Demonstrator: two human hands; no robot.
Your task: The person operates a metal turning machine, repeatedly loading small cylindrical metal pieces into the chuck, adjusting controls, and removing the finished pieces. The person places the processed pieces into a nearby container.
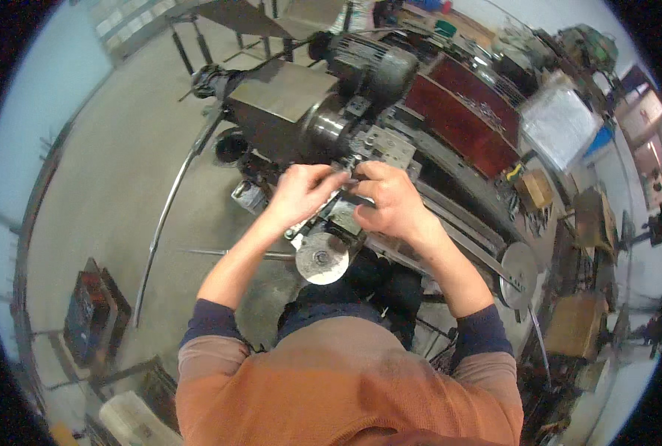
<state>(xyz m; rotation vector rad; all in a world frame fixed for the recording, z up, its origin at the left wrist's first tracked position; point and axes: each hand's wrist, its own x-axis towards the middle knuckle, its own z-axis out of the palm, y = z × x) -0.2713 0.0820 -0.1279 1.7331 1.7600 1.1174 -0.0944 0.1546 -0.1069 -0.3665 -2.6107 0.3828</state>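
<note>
Just above the round metal disc [322, 258], left hand [299, 195] and right hand [387, 202] pinch narrowly together on a small machine part [352, 181], steadying it between fingertips.

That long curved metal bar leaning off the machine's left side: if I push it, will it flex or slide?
The curved metal bar looks thin for its length, so probably springy. It seems to stand loose on the concrete floor, so it may slide or swing. Both hands are elsewhere.

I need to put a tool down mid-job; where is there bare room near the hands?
The flat grey plate atop the machine, left of the motor, is bare. Crowded: where the left hand and right hand meet, and the bench to the right.
</note>
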